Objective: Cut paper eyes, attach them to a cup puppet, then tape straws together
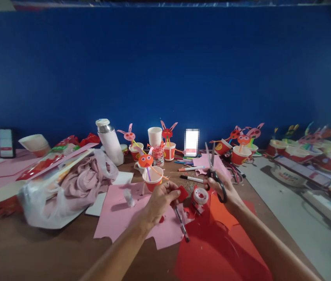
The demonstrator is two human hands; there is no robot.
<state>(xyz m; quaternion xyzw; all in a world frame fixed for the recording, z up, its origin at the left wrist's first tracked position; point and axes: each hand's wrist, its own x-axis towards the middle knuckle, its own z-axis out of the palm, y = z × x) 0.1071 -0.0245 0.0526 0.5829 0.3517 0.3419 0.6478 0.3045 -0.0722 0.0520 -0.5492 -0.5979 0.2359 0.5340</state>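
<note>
Between the thumb and fingers of my left hand [162, 199] is a small piece of red paper [182, 193]. My right hand [224, 187] grips black-handled scissors [211, 158], their blades pointing up and slightly parted, away from the red piece. A tape dispenser [200, 199] with a clear roll stands between my hands. Below my left hand a pen [182, 225] lies across pink paper [115, 210] and red paper [212, 249]. Orange paper [219, 210] lies under my right wrist. Just beyond my left hand stands a paper cup [150, 180] with an orange paper face on it.
Several cups with paper faces and ears, such as a red-faced one [169, 150], line the back by the blue wall [165, 70]. A white flask [109, 142] leans at left behind a plastic bag [48, 207]. Markers [191, 168] lie mid-table; a grey surface [276, 203] adjoins at right.
</note>
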